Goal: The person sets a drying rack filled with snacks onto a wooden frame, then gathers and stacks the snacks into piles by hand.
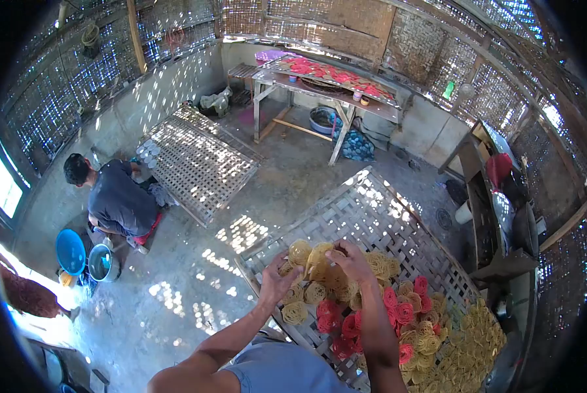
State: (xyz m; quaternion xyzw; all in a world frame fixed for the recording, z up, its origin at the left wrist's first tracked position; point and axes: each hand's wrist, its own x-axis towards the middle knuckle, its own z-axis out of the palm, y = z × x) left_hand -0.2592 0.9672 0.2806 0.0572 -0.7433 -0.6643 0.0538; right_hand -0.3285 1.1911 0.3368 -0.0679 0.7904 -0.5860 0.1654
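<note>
My left hand (279, 279) is closed with fingertips on round, yellow coiled crackers; one pale yellow cracker (299, 252) stands at its fingertips. Beside it, my right hand (354, 262) grips a small stack of yellow coiled crackers (319, 260), thumb and fingers at the stack's right side. Both hands are over a woven bamboo rack (346, 213). Below them lie more yellow crackers (295, 313), several set out singly near the rack's left edge. Red coiled crackers (329, 317) lie between and beyond my forearms. A large yellow heap (467, 347) covers the rack's near right corner.
Another person (123, 200) crouches at the left by a second woven rack (195, 160) with pale discs on its far left end. A blue basin (71, 251) and a metal pot (103, 263) stand behind them. At the back is a table (277, 80) bearing red pieces.
</note>
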